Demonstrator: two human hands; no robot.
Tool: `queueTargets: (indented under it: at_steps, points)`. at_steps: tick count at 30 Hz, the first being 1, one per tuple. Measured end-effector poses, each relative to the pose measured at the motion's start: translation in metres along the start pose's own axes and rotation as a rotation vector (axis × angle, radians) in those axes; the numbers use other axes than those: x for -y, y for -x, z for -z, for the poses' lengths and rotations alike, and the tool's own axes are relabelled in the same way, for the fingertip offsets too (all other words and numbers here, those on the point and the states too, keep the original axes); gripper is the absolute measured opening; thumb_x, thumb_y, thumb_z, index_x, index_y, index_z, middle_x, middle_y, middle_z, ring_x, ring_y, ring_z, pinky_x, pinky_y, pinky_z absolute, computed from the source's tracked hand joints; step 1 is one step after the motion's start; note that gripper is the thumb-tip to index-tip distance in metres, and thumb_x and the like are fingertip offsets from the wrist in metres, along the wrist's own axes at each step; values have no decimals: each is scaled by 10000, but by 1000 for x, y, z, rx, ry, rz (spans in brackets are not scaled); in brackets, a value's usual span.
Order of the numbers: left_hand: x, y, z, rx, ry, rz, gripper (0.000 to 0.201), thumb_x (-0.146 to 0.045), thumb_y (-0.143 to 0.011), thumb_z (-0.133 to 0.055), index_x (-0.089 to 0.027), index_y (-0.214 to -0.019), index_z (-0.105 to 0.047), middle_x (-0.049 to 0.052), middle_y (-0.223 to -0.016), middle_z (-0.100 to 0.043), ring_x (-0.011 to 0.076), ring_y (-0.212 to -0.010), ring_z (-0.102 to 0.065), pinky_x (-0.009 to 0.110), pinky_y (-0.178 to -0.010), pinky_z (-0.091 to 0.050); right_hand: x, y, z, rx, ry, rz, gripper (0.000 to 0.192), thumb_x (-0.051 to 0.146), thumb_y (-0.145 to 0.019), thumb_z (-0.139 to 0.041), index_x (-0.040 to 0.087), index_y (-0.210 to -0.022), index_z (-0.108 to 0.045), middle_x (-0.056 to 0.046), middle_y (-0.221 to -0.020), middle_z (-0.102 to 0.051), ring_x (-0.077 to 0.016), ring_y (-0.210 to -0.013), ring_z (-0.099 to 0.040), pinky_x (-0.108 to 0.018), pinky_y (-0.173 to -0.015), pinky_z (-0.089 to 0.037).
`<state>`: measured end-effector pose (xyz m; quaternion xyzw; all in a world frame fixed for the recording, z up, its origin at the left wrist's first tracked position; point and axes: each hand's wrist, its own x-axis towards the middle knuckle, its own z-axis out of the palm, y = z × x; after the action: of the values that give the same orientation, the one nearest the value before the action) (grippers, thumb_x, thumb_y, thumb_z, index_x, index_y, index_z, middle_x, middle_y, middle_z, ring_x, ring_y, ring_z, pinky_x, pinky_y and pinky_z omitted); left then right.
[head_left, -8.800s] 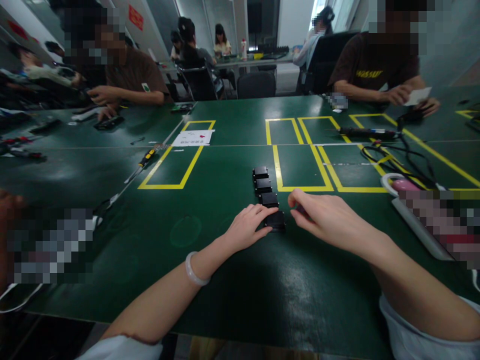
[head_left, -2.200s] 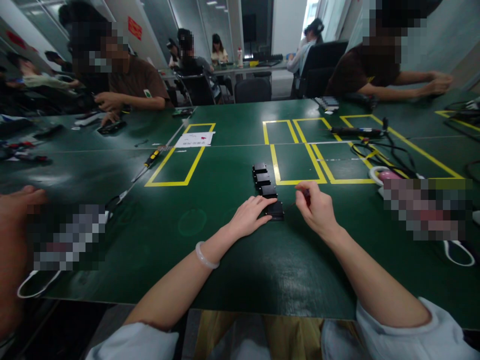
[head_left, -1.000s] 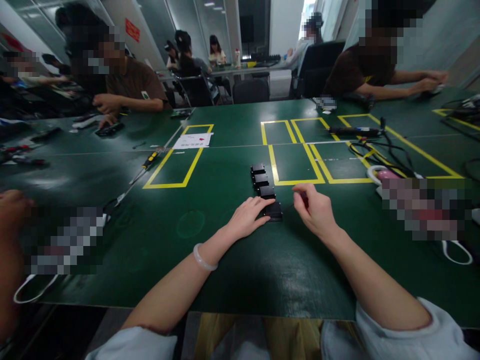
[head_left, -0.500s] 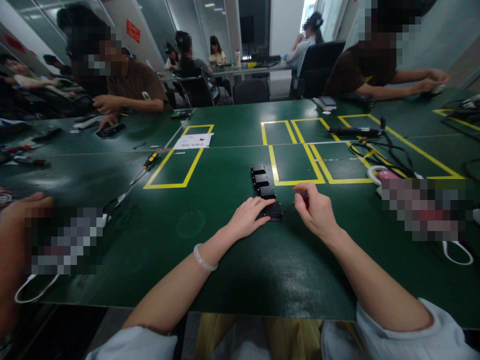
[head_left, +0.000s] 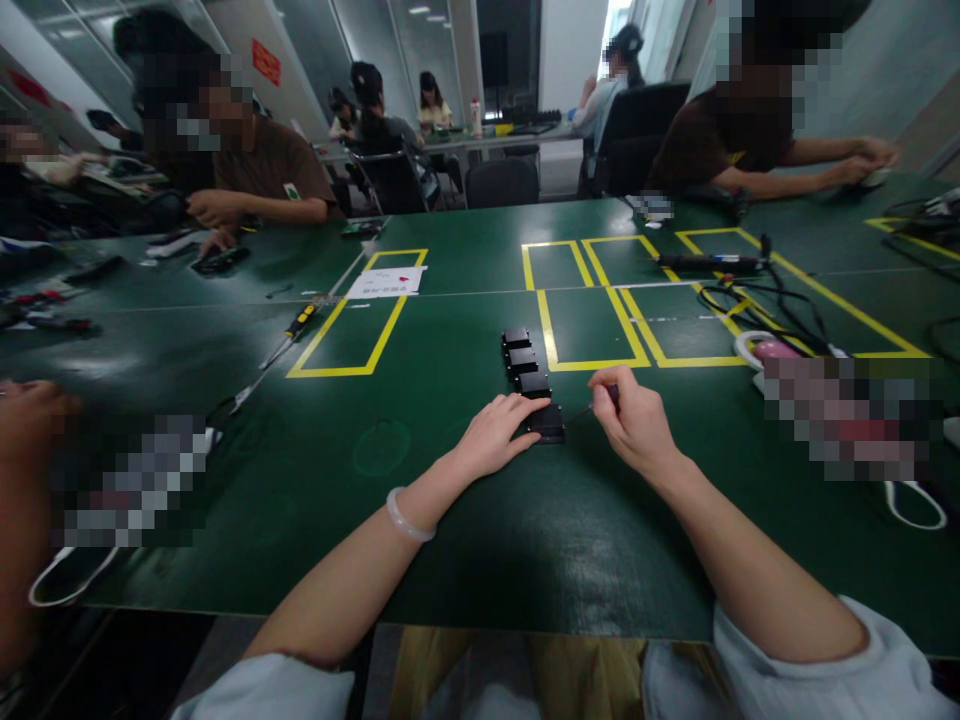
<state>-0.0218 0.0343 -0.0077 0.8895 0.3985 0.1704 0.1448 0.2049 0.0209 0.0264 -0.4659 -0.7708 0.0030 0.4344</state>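
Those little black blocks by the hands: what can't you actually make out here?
Head view, the only one:
- Nearest black block: its left part is hidden under the left hand.
- Thin tool in the right hand: too small to identify; its handle is covered by the fingers.
- Whether the tool's tip touches the block: too small to tell.
- Items right of the pink object: blurred out.

— How many black boxes (head_left: 529,382) in that row?
— Four, end to end.
— Screwdrivers?
— One yellow-handled screwdriver (head_left: 297,323). One white paper (head_left: 385,282) too.
— Yellow outlines?
— One outline (head_left: 357,312) left, several right.
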Motion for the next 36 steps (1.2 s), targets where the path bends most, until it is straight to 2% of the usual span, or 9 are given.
queueTargets:
  at_steps: [11,17,23,30,36]
  points:
    - [0,0,0,0,10,-4,481,-352,-939,-514,-306,-1392,-361,49,-1181,-524,222,-1045,-493,368,-908,-426,1,0,0,12,9,-11,129,308,-907,-469,203,-875,-537,5,-652,-595,-128,-548,-564,-252,-550,-405]
    - [0,0,1,3,12,-1,478,-353,-939,-506,-310,-1392,-362,51,-1185,-524,225,-1045,-495,375,-906,-427,3,0,1,17,-2,-14,148,247,-912,-411,196,-989,-526,-21,-753,-645,-140,-628,-616,-262,-603,-451]
    - [0,0,0,-3,13,-3,485,-350,-939,-512,-308,-1396,-357,49,-1177,-530,222,-1038,-497,371,-904,-430,3,1,0,14,23,-7,139,311,-910,-464,198,-879,-538,-13,-685,-608,-136,-574,-573,-261,-561,-416]
    - [-1,-1,1,8,17,1,474,-348,-936,-510,-312,-1387,-368,50,-1205,-520,226,-1062,-492,383,-920,-428,1,2,0,6,37,-7,150,238,-894,-425,193,-981,-539,-17,-731,-622,-135,-591,-578,-261,-583,-431]
    - [0,-1,0,3,16,2,478,-349,-935,-513,-314,-1388,-364,48,-1201,-522,227,-1062,-494,380,-921,-426,1,1,1,4,53,1,134,310,-905,-471,205,-868,-545,-10,-684,-598,-135,-579,-551,-263,-582,-403]
